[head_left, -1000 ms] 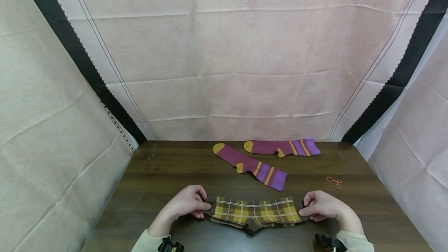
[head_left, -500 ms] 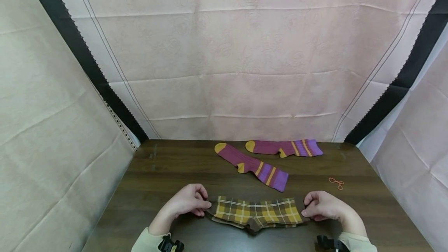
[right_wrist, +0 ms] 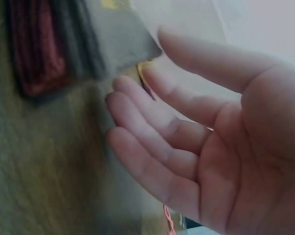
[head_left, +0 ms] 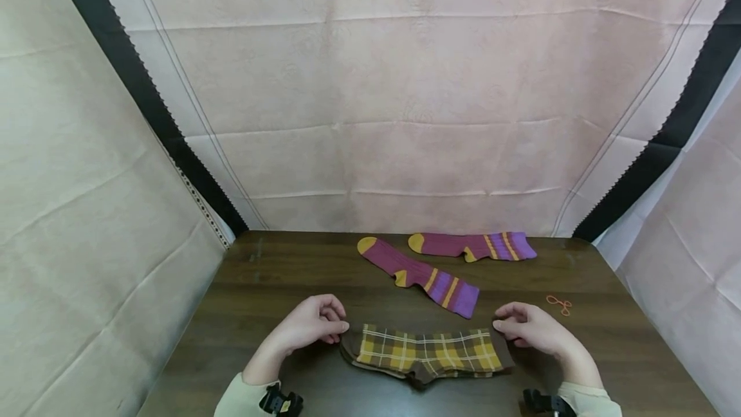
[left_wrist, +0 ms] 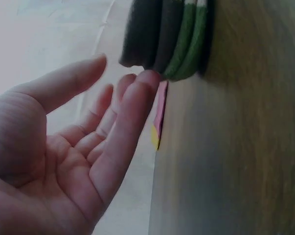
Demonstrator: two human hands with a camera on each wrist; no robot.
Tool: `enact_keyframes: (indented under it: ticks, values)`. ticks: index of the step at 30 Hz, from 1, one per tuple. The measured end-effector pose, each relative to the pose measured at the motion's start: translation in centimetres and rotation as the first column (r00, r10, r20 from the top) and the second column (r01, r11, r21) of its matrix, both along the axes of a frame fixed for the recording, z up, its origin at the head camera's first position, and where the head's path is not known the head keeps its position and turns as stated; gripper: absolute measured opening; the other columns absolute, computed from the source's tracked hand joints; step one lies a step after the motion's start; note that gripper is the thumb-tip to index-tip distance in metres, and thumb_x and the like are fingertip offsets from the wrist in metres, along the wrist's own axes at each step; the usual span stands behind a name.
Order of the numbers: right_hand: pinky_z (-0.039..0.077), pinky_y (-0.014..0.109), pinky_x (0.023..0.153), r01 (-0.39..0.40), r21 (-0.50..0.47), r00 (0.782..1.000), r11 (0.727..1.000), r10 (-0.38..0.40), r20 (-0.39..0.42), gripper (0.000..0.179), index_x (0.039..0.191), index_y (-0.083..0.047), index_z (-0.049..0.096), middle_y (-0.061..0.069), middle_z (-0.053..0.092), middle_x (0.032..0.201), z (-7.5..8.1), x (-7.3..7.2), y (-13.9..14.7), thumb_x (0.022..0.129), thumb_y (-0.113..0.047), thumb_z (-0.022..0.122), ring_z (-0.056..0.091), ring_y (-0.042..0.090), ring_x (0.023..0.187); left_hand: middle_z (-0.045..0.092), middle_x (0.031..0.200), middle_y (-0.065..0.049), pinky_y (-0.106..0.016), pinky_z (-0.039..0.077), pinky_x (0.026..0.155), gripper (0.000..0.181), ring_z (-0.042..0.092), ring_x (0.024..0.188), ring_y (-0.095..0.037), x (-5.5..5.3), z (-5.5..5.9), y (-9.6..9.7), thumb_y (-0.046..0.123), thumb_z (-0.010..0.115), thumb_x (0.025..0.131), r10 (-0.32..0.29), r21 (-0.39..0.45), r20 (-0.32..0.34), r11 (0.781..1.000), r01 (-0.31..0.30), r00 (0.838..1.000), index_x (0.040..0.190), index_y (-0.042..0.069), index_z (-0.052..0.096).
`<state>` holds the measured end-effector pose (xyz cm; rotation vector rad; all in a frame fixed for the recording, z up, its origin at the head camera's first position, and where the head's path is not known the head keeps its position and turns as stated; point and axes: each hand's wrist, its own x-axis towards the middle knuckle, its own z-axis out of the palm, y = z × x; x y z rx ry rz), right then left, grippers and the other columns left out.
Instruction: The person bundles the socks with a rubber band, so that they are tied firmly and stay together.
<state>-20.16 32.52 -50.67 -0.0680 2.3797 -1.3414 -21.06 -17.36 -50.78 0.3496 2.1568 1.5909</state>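
Observation:
A layered stack of folded plaid socks (head_left: pixel 431 351), yellow and brown with dark ends, lies near the front of the table. In the left wrist view, its layered edge (left_wrist: pixel 162 39) shows dark brown and green. My left hand (head_left: pixel 312 322) is at the stack's left end, its thumb apart from the fingers and the index fingertip right at the edge. At the right end is my right hand (head_left: pixel 535 329), with thumb and fingers spread around the upper corner. In the right wrist view, a grey sock corner (right_wrist: pixel 130 44) lies right by the thumb tip, beside maroon layers (right_wrist: pixel 37 49).
Two maroon socks with purple and yellow stripes lie farther back, one slanted (head_left: pixel 419 277) and one nearly level (head_left: pixel 471 246) along the back edge. A small orange twisted loop (head_left: pixel 559 305) rests at right. Pale cloth walls (head_left: pixel 417 114) surround the dark wooden table (head_left: pixel 278 288).
Both hands have let go of the stack's ends and shifted slightly away from the body, toward its upper corners. The plaid stack stays in place, its dark ends now lying flatter.

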Motion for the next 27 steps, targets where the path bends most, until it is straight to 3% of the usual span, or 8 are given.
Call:
enact_keyframes:
  ticks: [8, 17, 24, 27]
  values:
    - [0.061, 0.044, 0.079, 0.005, 0.053, 0.999, 0.999, -0.003, -0.042, 0.040, 0.129, 0.005, 0.065, 0.008, 0.072, 0.107, 0.2, -1.2, -1.6, 0.106, -0.027, 0.069, 0.067, 0.023, 0.094, 0.072, 0.096, -0.010, -0.046, 0.063, 0.080, 0.025, 0.073, 0.089, -0.029, -1.7, -0.4, 0.2, 0.016, 0.076, 0.101, -0.008, -0.012, -0.088, 1.000, 0.007, 0.996, 0.116, -0.001, 0.066]
    - [0.062, 0.045, 0.081, 0.009, 0.060, 0.998, 0.998, -0.006, -0.055, 0.047, 0.138, 0.009, 0.059, 0.012, 0.073, 0.111, 0.4, -2.0, -2.7, 0.106, -0.023, 0.068, 0.070, 0.027, 0.097, 0.072, 0.106, -0.011, -0.046, 0.062, 0.086, 0.032, 0.073, 0.096, -0.034, -4.0, -0.7, 0.2, 0.018, 0.076, 0.102, 0.045, 0.011, -0.156, 0.999, -0.044, 0.987, 0.123, -0.005, 0.065]
    - [0.062, 0.047, 0.083, 0.002, 0.027, 0.999, 1.000, 0.000, -0.051, 0.055, 0.144, 0.013, 0.051, 0.014, 0.071, 0.114, 0.3, -2.9, -2.8, 0.105, -0.021, 0.070, 0.070, 0.028, 0.101, 0.071, 0.115, -0.003, -0.038, 0.056, 0.086, 0.032, 0.068, 0.104, -0.020, -6.4, -1.2, 1.1, 0.022, 0.079, 0.100, 0.053, -0.081, -0.249, 0.994, -0.075, 0.967, 0.125, 0.003, 0.069]
    - [0.062, 0.049, 0.085, -0.007, 0.017, 0.999, 1.000, 0.008, -0.047, 0.057, 0.146, 0.015, 0.048, 0.016, 0.070, 0.116, 0.4, -3.3, -2.9, 0.105, -0.018, 0.070, 0.070, 0.031, 0.103, 0.072, 0.117, -0.005, -0.041, 0.055, 0.088, 0.030, 0.068, 0.106, -0.020, -7.3, -1.2, 1.8, 0.020, 0.079, 0.100, 0.027, -0.126, -0.290, 0.990, -0.066, 0.957, 0.124, 0.004, 0.070]
